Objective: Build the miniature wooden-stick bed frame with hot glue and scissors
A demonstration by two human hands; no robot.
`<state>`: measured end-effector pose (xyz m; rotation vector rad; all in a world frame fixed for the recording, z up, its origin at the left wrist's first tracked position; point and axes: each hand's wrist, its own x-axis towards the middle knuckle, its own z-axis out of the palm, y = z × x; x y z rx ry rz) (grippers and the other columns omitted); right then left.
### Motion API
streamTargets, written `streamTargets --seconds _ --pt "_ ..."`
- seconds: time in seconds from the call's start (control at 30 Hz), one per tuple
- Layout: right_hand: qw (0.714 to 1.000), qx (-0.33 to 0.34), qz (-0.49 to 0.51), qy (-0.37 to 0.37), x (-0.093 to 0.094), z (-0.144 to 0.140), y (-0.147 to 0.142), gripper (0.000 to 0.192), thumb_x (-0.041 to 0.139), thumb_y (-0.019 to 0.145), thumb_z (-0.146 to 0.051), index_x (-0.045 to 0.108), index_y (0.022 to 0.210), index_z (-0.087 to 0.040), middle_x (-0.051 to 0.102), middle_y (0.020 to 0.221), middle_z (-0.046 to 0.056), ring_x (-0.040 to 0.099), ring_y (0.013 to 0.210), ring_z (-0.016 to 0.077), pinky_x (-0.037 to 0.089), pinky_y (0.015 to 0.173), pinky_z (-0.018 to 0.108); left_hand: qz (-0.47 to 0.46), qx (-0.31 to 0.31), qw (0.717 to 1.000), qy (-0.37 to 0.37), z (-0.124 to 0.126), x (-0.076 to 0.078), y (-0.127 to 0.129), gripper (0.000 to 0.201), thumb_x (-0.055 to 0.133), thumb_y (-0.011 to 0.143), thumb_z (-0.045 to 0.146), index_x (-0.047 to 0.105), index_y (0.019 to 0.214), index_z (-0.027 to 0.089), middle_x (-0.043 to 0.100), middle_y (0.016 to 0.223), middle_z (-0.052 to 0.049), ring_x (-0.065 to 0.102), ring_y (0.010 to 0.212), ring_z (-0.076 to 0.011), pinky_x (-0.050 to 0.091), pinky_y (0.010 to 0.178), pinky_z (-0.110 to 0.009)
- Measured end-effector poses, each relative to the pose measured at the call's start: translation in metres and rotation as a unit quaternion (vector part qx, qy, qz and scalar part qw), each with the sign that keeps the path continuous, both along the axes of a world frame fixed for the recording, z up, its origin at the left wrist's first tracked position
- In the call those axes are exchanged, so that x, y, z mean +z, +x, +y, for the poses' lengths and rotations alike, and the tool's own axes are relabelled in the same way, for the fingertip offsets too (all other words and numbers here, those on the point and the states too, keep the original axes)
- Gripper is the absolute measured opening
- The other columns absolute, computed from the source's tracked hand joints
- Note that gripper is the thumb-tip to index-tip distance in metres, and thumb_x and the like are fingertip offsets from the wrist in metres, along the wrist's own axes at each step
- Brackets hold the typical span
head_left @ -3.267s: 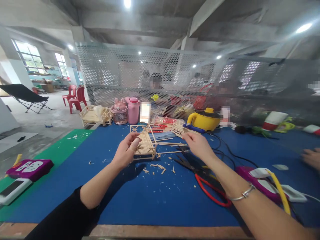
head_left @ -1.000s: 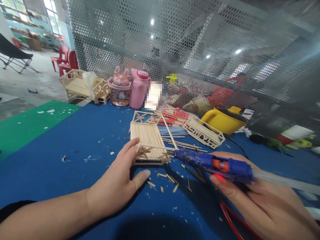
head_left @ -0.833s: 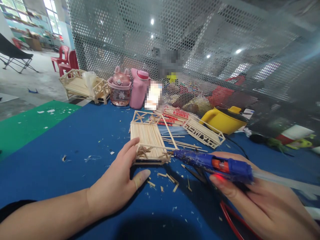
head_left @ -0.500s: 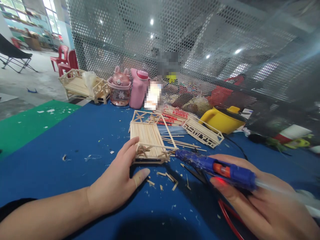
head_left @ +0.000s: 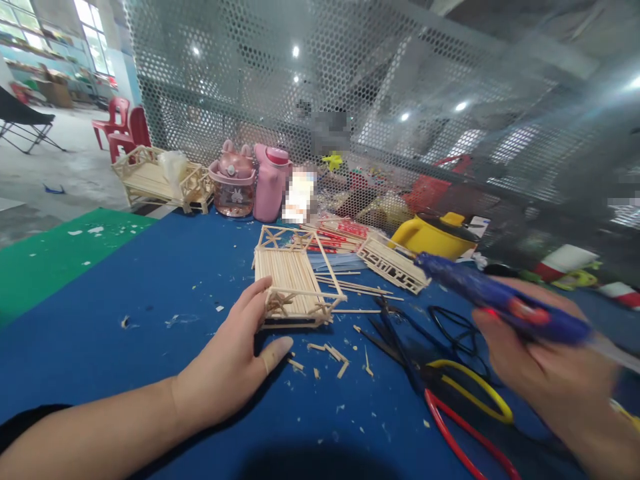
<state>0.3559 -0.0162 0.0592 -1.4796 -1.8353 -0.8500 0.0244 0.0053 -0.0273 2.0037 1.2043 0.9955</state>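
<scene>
My left hand (head_left: 245, 340) rests at the near left corner of a small bed-like model made of thin wooden sticks (head_left: 285, 273). Its fingers bear on the model's side, and the thumb lies in front of it. My right hand (head_left: 540, 373) is wrapped around a blue glue gun (head_left: 480, 287), blurred by motion. The gun's nozzle is raised, apart from the model, and in view overlaps the right end of a lattice stick panel (head_left: 393, 267). Scissors (head_left: 435, 377) with one red and one yellow handle lie between the hands.
Loose sticks (head_left: 357, 287) and cut scraps (head_left: 335, 353) lie about the model. A larger stick model (head_left: 160, 177) stands back left, beside two pink bottles (head_left: 273, 183). At the back right sits a yellow pot (head_left: 435, 237), before a perforated metal screen (head_left: 240, 73). A black cord (head_left: 455, 333) curls near the scissors.
My right hand has drawn the glue gun away from the model's near right corner, up and to the right, uncovering the scissors. My left hand has stayed at the model.
</scene>
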Motion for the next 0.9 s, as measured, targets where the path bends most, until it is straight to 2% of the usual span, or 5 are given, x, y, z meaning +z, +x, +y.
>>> streamTargets --seconds 0.27,0.53,0.63,0.8,0.9 --pt "0.967 -0.119 -0.152 -0.168 0.004 0.082 0.073 0.037 0.044 0.091 -0.039 0.062 0.108 -0.013 0.071 0.092 0.016 0.067 0.077 0.024 0.039 0.06 0.029 0.005 0.003 1.0 0.004 0.0 0.0 0.001 0.045 0.051 0.087 0.031 0.042 0.13 0.025 0.027 0.149 -0.009 0.025 0.14 -0.025 0.027 0.113 -0.049" --pt "0.955 -0.09 -0.184 -0.213 -0.006 0.121 0.055 0.048 0.03 0.094 -0.039 0.055 0.121 -0.009 0.067 0.106 0.02 0.064 0.091 0.0223 0.031 0.062 0.03 0.023 0.008 1.0 0.008 0.0 0.001 0.001 0.045 0.05 0.085 0.024 0.04 0.129 0.023 0.028 0.148 -0.01 0.023 0.141 -0.024 0.022 0.115 -0.05" --pt "0.954 -0.106 -0.15 -0.235 -0.007 0.133 0.053 0.045 0.038 0.091 -0.038 0.055 0.12 -0.008 0.067 0.102 0.021 0.064 0.089 0.0224 0.033 0.063 0.03 0.018 -0.003 1.0 0.008 0.0 0.002 0.001 0.047 0.048 0.084 0.017 0.039 0.129 0.023 0.026 0.148 -0.01 0.024 0.14 -0.0232 0.024 0.114 -0.048" --pt "0.973 -0.167 -0.086 -0.135 0.005 0.098 0.028 0.035 0.049 0.083 -0.028 0.061 0.106 -0.004 0.067 0.093 0.023 0.063 0.084 0.0272 0.038 0.065 0.034 0.014 -0.003 1.0 -0.001 0.0 0.004 0.0 0.051 0.049 0.08 0.014 0.038 0.13 0.023 0.026 0.149 -0.011 0.025 0.14 -0.0238 0.022 0.115 -0.048" --pt "0.998 -0.055 -0.018 -0.013 0.002 0.044 -0.021 0.023 0.05 0.08 -0.019 0.065 0.096 -0.011 0.068 0.09 0.015 0.062 0.086 0.0239 0.043 0.072 0.033 0.006 -0.001 1.0 -0.004 -0.002 0.005 0.0 0.054 0.05 0.079 0.016 0.037 0.131 0.022 0.026 0.149 -0.011 0.026 0.139 -0.0246 0.023 0.115 -0.047"
